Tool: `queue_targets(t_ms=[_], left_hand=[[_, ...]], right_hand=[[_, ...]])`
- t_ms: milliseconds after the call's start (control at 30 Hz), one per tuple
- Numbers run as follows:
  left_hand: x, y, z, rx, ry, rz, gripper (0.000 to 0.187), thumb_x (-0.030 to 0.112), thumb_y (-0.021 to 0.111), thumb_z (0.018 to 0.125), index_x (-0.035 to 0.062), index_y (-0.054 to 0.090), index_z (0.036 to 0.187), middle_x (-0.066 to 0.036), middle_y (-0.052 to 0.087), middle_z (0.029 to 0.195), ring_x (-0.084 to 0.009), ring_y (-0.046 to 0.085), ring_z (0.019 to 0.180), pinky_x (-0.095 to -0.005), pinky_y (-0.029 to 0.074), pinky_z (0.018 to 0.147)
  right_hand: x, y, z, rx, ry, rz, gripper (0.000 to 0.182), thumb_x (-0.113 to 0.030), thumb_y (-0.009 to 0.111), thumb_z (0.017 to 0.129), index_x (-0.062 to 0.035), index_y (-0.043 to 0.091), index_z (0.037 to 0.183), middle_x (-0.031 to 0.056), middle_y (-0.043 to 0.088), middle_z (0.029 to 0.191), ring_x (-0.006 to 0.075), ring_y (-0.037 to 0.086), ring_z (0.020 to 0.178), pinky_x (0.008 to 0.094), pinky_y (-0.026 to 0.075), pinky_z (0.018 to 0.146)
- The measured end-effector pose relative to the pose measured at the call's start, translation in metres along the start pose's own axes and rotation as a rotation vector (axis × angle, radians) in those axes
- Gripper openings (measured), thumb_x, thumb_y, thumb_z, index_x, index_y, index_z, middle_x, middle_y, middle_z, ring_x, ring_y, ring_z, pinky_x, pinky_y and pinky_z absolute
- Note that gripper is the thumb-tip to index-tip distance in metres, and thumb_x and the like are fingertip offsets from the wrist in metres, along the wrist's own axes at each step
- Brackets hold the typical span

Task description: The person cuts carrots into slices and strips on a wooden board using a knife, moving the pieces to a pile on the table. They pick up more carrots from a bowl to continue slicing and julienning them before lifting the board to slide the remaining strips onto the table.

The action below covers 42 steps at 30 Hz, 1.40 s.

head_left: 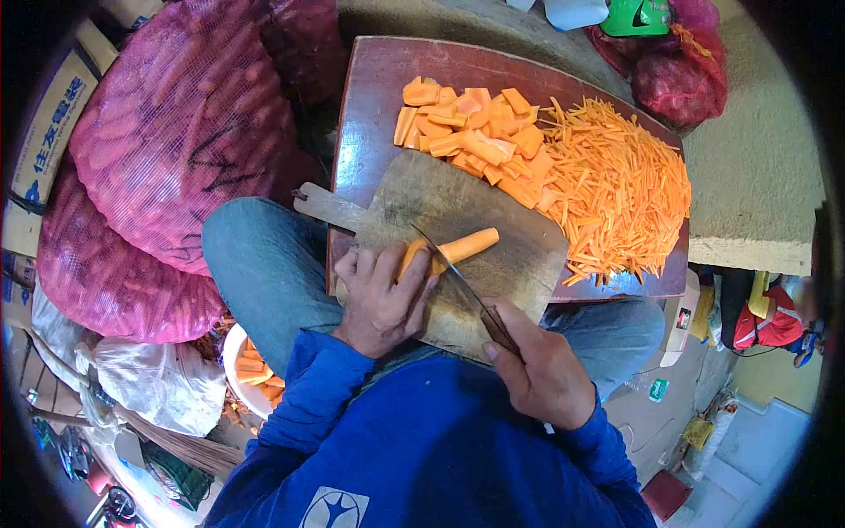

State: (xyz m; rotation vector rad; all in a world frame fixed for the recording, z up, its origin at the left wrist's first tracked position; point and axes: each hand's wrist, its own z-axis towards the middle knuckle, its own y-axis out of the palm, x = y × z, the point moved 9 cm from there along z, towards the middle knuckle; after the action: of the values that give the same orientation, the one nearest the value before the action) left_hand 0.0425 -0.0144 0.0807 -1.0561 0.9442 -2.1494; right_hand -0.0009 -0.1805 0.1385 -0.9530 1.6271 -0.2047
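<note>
A peeled carrot [473,244] lies across the worn wooden cutting board [440,198]. My left hand [384,295] is closed over the carrot's left end, fingers bent and pressing it down. In my right hand [547,370] is a kitchen knife [464,283], gripped by the handle, its blade crossing the carrot right beside my left fingertips. Beyond the board, carrot pieces [475,132] are heaped on a reddish-brown tabletop [378,84]. To their right lies a large pile of carrot strips [620,189].
Big pink mesh sacks [189,132] of carrots stand at the left. Below them, a white bucket [236,365] holds carrot pieces beside my leg. A red mesh bag [682,84] sits past the table's far right corner. The board's handle [326,205] juts over my left knee.
</note>
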Motion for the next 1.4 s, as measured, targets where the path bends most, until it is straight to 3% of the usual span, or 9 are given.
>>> queue_targets(t_ms=[200,333,800,933,1000,1200,1333,1400], left_hand=[[-0.001,0.001,0.0,0.006,-0.019,0.008,0.046,0.021,0.081,0.084,0.0058,0.069,0.126,-0.013,0.065,0.115,-0.0317,0.058,0.099,-0.046,0.038,0.088],[-0.001,-0.001,0.0,0.012,-0.022,0.03,0.044,0.021,0.082,0.085,0.0062,0.07,0.124,-0.011,0.065,0.115,-0.0307,0.058,0.099,-0.0461,0.037,0.09],[-0.001,-0.003,0.0,0.037,0.007,0.033,0.043,0.025,0.079,0.089,0.0048,0.07,0.125,-0.01,0.066,0.115,-0.0248,0.056,0.092,-0.0452,0.032,0.087],[-0.004,-0.002,0.003,0.043,-0.028,0.0,0.041,0.024,0.079,0.088,0.0037,0.07,0.123,-0.011,0.066,0.116,-0.0256,0.058,0.094,-0.0476,0.033,0.09],[0.001,-0.003,0.0,0.061,-0.01,0.003,0.042,0.022,0.081,0.085,0.0037,0.071,0.122,-0.011,0.066,0.115,-0.0275,0.059,0.097,-0.0467,0.035,0.091],[-0.004,-0.003,-0.001,0.059,-0.058,-0.021,0.047,0.022,0.085,0.082,0.0034,0.07,0.123,-0.013,0.067,0.116,-0.0311,0.06,0.103,-0.046,0.038,0.096],[-0.009,-0.002,0.0,0.043,-0.103,-0.12,0.06,0.029,0.087,0.08,0.0036,0.066,0.131,-0.013,0.065,0.12,-0.0314,0.059,0.108,-0.0464,0.037,0.097],[-0.009,0.0,-0.001,0.037,-0.086,-0.119,0.067,0.034,0.087,0.079,0.0042,0.064,0.133,-0.012,0.064,0.123,-0.0297,0.057,0.11,-0.0469,0.034,0.097]], right_hand=[[0.003,-0.009,-0.008,-0.029,0.127,0.134,0.049,-0.014,0.063,0.103,-0.0037,0.046,0.148,0.0294,0.07,0.111,0.051,0.07,0.101,0.0503,0.057,0.083],[0.003,-0.006,-0.007,-0.002,0.095,0.121,0.048,-0.014,0.063,0.103,-0.0037,0.047,0.146,0.0296,0.07,0.109,0.051,0.069,0.102,0.0511,0.057,0.084],[-0.001,0.008,0.006,0.001,0.06,-0.022,0.047,-0.017,0.064,0.101,-0.0044,0.044,0.141,0.0324,0.071,0.101,0.0539,0.07,0.088,0.0582,0.057,0.074],[0.015,0.017,0.017,-0.04,0.13,0.028,0.046,-0.014,0.063,0.101,-0.0011,0.046,0.142,0.0294,0.07,0.098,0.0513,0.07,0.091,0.0546,0.056,0.077],[0.018,0.026,0.028,0.034,-0.015,-0.006,0.045,-0.014,0.062,0.101,-0.001,0.046,0.141,0.0295,0.069,0.097,0.0508,0.07,0.091,0.0533,0.056,0.076],[0.039,0.033,0.039,0.024,0.048,0.13,0.04,-0.015,0.063,0.101,-0.0014,0.053,0.137,0.0271,0.069,0.094,0.0478,0.069,0.081,0.0469,0.055,0.072],[0.028,0.018,0.031,0.131,-0.131,0.19,0.039,-0.019,0.066,0.1,-0.0023,0.055,0.134,0.0317,0.07,0.103,0.0516,0.069,0.093,0.0528,0.056,0.076],[0.028,0.004,0.019,0.193,-0.091,0.26,0.042,-0.017,0.067,0.101,-0.0016,0.057,0.139,0.0236,0.071,0.096,0.0383,0.074,0.086,0.0437,0.057,0.079]])
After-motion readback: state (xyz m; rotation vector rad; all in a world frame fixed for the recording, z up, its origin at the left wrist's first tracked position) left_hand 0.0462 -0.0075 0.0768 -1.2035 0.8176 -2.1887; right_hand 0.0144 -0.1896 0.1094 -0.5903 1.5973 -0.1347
